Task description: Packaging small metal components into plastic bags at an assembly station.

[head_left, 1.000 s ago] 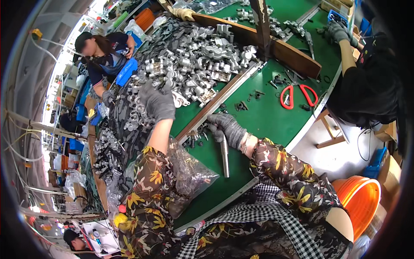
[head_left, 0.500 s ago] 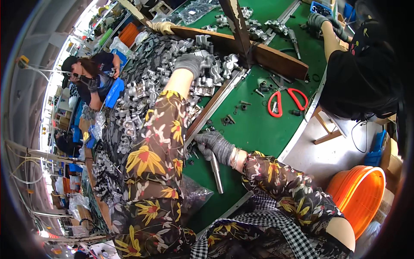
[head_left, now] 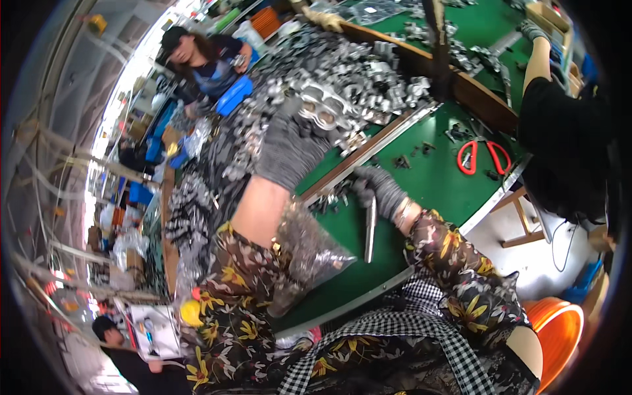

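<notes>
In a grey work glove, my left hand (head_left: 289, 148) grips a silver cast metal part with round openings (head_left: 324, 108). It is lifted toward me, in front of the heap of similar metal castings (head_left: 375, 72). My right hand (head_left: 383, 187), also gloved, is closed around a metal rod-shaped tool (head_left: 370, 234). The tool's thick silver shaft points down toward me, and its upper end is hidden in the fingers. Small dark screws or pins (head_left: 332, 199) lie beside that hand. A clear plastic bag of small brassy pieces (head_left: 309, 253) sits next to my left forearm.
A wooden strip with a metal edge (head_left: 368, 151) divides the heap from the green tabletop (head_left: 434, 191). Red-handled scissors (head_left: 484, 158) lie at right. A brown board (head_left: 474, 92) crosses the back. Co-workers sit at left and right. An orange tub (head_left: 556, 336) stands lower right.
My left hand has come back from the heap toward me, now with a metal casting in it. My right hand keeps the rod-shaped tool. The whole view has shifted.
</notes>
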The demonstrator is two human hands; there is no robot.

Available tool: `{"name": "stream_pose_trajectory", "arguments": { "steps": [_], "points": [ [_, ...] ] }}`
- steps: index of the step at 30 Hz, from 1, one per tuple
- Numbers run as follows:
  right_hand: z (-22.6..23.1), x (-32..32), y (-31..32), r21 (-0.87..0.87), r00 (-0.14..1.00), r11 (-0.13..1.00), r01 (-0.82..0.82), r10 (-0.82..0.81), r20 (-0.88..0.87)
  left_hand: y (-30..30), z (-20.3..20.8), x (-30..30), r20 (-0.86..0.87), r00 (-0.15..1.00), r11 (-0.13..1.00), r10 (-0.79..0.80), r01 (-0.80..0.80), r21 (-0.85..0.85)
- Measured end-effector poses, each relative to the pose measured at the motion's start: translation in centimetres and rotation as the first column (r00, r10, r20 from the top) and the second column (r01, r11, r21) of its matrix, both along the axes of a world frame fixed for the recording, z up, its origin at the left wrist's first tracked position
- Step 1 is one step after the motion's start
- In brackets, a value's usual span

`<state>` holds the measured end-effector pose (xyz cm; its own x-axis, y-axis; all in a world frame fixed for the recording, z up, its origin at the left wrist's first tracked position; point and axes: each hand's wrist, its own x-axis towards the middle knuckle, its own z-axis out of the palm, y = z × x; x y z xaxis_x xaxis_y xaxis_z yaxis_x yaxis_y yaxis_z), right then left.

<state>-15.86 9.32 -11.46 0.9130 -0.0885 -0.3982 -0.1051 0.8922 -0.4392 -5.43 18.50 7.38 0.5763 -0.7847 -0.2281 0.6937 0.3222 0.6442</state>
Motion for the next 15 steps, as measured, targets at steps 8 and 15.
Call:
{"name": "stream_pose_trajectory", "arguments": {
  "steps": [8, 15],
  "points": [
    [0.3, 0.4, 0.2, -0.263, 0.982, 0.961, 0.088, -0.04, 0.183, 17.7, -6.0, -11.1, -0.304, 0.94, 0.971, 0.157, -0.202, -0.124],
    [9.1, -2.0, 7.0, -0.783, 0.932, 0.605, 0.142, 0.185, 0.311, 29.1, -11.7, -19.6, -0.413, 0.836, 0.91, 0.362, -0.412, -0.035]
  ]
}}
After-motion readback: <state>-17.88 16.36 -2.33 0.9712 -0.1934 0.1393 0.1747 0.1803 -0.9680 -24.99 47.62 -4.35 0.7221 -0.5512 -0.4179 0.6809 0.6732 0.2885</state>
